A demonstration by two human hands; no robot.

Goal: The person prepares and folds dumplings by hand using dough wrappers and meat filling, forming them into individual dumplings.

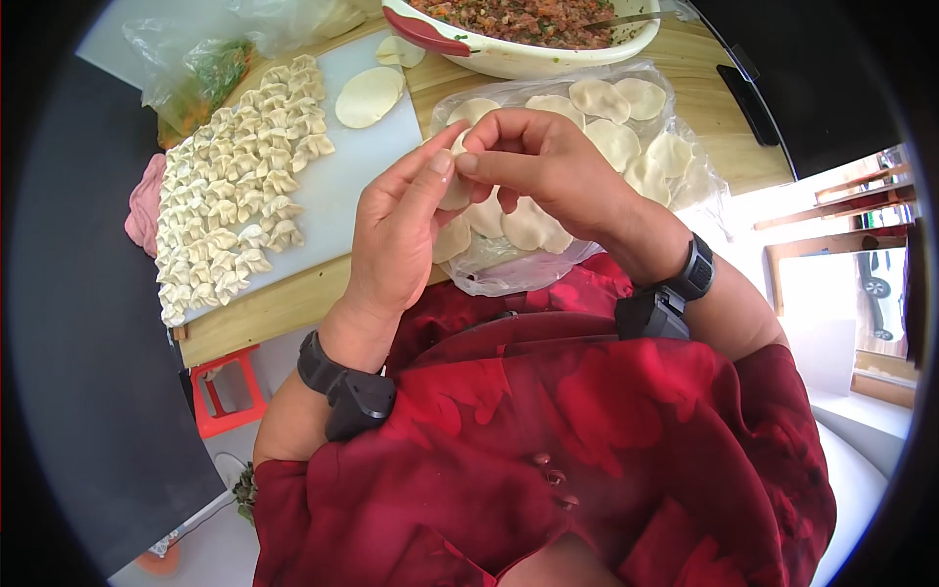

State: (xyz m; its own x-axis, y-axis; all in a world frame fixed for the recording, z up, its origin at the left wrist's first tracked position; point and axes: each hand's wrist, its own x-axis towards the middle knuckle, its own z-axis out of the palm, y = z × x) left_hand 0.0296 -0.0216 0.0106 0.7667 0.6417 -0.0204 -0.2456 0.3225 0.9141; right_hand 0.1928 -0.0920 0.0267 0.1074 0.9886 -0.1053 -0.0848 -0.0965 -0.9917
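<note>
Both of my hands meet over the near edge of the table with a dumpling (456, 193) pinched between them. My left hand (401, 220) holds it from the left, thumb on top. From the right, my right hand (538, 161) presses thumb and forefinger together at the dumpling's upper edge. The fingers cover most of it. Beneath and behind my hands, round dough wrappers (611, 145) lie spread on a clear plastic bag (489, 279). Rows of folded dumplings (240, 181) fill the left side of a white board (337, 186).
A white basin (528, 61) of meat filling (528, 22) stands at the back with a metal utensil in it. Loose wrappers (370, 98) lie on the board. A plastic bag with greens (210, 78) is at back left, a dark phone-like object (748, 105) at right, a red stool (230, 419) below.
</note>
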